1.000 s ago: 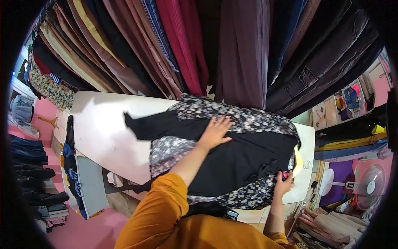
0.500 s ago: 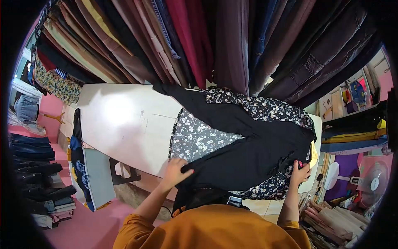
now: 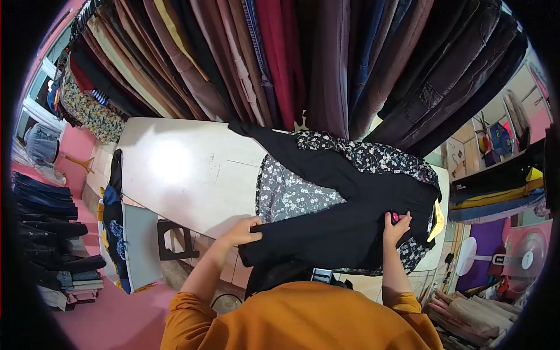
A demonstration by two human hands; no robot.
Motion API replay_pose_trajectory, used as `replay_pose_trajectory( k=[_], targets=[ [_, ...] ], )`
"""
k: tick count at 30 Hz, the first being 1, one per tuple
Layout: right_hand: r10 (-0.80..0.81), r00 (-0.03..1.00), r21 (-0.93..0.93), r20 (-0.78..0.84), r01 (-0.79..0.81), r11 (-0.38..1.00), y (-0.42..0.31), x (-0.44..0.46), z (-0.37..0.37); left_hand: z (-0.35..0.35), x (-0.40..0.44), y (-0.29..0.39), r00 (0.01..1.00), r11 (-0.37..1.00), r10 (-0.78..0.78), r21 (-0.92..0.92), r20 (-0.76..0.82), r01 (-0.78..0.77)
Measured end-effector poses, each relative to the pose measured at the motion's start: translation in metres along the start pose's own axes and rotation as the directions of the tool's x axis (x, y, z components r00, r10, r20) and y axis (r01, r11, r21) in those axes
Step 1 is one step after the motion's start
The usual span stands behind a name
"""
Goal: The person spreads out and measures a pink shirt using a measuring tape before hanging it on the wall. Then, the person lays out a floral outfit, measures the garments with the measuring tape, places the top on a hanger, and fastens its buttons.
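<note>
Black trousers [image 3: 332, 224] lie spread on top of a dark floral garment [image 3: 379, 154] on the white table [image 3: 175, 175]. At the lower left leg, my left hand [image 3: 242, 231] is closed on the black cloth. My right hand [image 3: 396, 228] is closed near the waist of the trousers, with a small pink and black object [image 3: 396, 217] at its fingers; what else it grips is hidden. A yellow hanger [image 3: 436, 223] pokes out at the garment's right end.
Trousers [image 3: 326, 70] hang in a dense row behind the table. A fan [image 3: 528, 259] stands at the right, above piled clothes [image 3: 475, 315]. Folded jeans [image 3: 46, 204] are stacked at the left. A dark stool [image 3: 175, 240] is below the table's left part.
My left hand came off the middle of the black cloth to its lower left leg and closed there. My right hand moved left, away from the hanger. The trouser legs are spread apart.
</note>
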State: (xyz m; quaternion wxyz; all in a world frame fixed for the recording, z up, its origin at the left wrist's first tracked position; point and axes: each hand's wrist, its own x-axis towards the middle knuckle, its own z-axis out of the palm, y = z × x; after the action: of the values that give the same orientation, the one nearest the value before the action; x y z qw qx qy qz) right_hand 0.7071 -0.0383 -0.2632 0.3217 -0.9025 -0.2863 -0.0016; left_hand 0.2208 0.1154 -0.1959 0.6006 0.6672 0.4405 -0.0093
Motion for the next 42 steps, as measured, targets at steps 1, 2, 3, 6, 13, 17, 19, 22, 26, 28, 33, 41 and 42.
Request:
replay_pose_trajectory(
  k=[1,2,3,6,13,17,19,22,26,28,33,41,42],
  targets=[
    [-0.005,1.000,-0.021,-0.023,0.004,1.000,0.001,0.000,0.002,-0.008,-0.004,0.012,1.000,1.000,0.002,0.000,-0.006,-0.002],
    [-0.016,0.999,-0.030,-0.039,0.015,0.999,0.002,-0.002,0.004,-0.018,-0.010,0.025,0.999,0.981,0.039,0.192,-0.030,-0.033],
    [-0.019,0.999,-0.025,-0.037,0.019,1.000,0.002,-0.002,0.005,-0.026,-0.015,0.033,0.996,0.924,0.079,0.378,-0.047,-0.055],
    [-0.031,0.997,-0.062,-0.071,0.027,0.998,0.003,-0.003,0.009,-0.058,-0.014,-0.006,0.998,0.760,-0.047,0.646,-0.049,0.068],
    [-0.065,0.996,-0.099,-0.063,0.058,0.993,0.005,-0.004,0.010,-0.173,-0.030,-0.030,0.898,0.457,-0.079,0.785,-0.433,0.419],
    [-0.063,0.996,-0.117,-0.065,0.055,0.992,0.007,-0.004,0.012,-0.187,-0.027,-0.034,0.806,0.413,-0.070,0.718,-0.588,0.560],
    [-0.060,0.997,-0.113,-0.058,0.053,0.992,0.008,-0.004,0.012,-0.170,-0.015,-0.082,0.397,0.450,0.471,0.602,-0.788,0.660],
    [-0.059,0.997,-0.094,-0.047,0.054,0.994,0.009,-0.003,0.011,-0.101,-0.005,-0.085,0.270,0.748,0.279,0.385,-0.921,0.541],
    [-0.047,0.998,-0.103,-0.038,0.043,0.994,0.000,-0.004,0.005,-0.034,-0.015,-0.082,0.313,0.805,0.092,0.256,-0.945,0.535],
    [-0.078,0.996,-0.114,-0.031,0.074,0.991,-0.007,-0.006,0.005,-0.031,-0.030,-0.095,0.385,0.764,0.062,0.292,-0.921,0.576],
    [-0.117,0.993,-0.110,-0.001,0.116,0.987,-0.035,-0.022,0.012,-0.059,-0.070,-0.129,0.367,0.746,0.016,0.255,-0.930,0.615],
    [-0.356,0.913,0.284,0.201,0.293,0.913,-0.151,-0.043,0.016,-0.157,-0.002,-0.110,0.358,0.738,0.322,0.469,-0.876,0.485],
    [-0.364,0.883,0.317,0.298,0.268,0.910,-0.163,-0.048,0.021,-0.171,0.021,-0.095,0.439,0.747,0.356,0.534,-0.825,0.397]
  ],
)
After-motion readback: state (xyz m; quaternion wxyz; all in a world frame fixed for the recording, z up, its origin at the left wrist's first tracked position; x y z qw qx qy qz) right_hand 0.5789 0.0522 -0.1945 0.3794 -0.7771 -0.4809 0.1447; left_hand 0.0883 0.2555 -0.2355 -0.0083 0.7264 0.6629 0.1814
